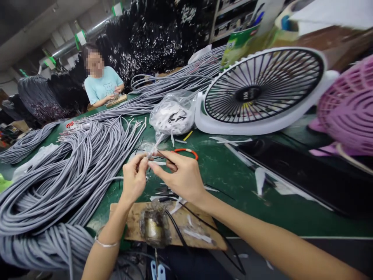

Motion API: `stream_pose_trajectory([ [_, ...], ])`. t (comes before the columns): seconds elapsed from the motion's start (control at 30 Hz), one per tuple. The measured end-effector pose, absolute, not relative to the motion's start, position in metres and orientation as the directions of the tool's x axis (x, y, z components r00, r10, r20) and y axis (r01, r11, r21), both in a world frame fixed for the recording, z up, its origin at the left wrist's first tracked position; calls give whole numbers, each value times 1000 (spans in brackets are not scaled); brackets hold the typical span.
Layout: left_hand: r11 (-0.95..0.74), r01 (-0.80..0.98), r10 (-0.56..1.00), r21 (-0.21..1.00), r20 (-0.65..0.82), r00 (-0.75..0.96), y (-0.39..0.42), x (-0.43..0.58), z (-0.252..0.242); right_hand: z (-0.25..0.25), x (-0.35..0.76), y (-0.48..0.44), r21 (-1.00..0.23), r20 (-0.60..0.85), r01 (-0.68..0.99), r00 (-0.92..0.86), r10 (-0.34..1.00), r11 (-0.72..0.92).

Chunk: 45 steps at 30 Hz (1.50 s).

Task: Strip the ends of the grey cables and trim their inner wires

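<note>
My left hand (135, 175) and my right hand (183, 173) meet above the green table, fingers closed in a pinch. Between the fingertips is a small whitish piece, too small and blurred to name. Just beyond them lie thin clear plastic and a white strip. An orange-red loop (189, 151), perhaps a tool's handle, shows behind my right hand. Below the hands is a wooden board (201, 223) with white scraps, black cords and a grimy, brass-coloured block (154, 227) on it.
Bundled grey cables (67, 171) cover the left side. A clear bag of white pieces (173, 116) stands ahead. On the right are a white fan (253, 93), a pink fan (349, 105) and a black slab (300, 175). Across the table sits a person (103, 85).
</note>
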State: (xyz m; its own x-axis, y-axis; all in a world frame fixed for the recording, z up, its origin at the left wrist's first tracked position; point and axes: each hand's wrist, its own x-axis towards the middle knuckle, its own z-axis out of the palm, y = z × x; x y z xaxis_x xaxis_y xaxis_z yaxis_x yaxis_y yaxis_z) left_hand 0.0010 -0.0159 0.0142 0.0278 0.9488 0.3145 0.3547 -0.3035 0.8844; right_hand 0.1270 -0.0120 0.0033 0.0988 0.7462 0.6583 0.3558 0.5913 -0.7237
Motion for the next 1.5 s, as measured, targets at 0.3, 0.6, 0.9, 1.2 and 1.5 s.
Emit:
stream_pose_trajectory([
  [0.3,-333,347,943,877,315,109,-18,0,13,5,126,-16,-668,721,408,147,677,623],
  [0.6,-183,86,962,979,161,219,-20,4,18,5,127,-11,-802,576,287,143,805,523],
  [0.9,-195,-192,976,962,210,61,-18,-1,22,13,153,3,-814,557,371,277,783,448],
  [1.2,-232,-113,972,966,234,0,-18,2,22,10,136,-14,-485,777,520,-114,620,704],
  [1.5,-306,189,951,933,290,104,-21,0,22,10,141,-12,-510,757,470,-152,636,720],
])
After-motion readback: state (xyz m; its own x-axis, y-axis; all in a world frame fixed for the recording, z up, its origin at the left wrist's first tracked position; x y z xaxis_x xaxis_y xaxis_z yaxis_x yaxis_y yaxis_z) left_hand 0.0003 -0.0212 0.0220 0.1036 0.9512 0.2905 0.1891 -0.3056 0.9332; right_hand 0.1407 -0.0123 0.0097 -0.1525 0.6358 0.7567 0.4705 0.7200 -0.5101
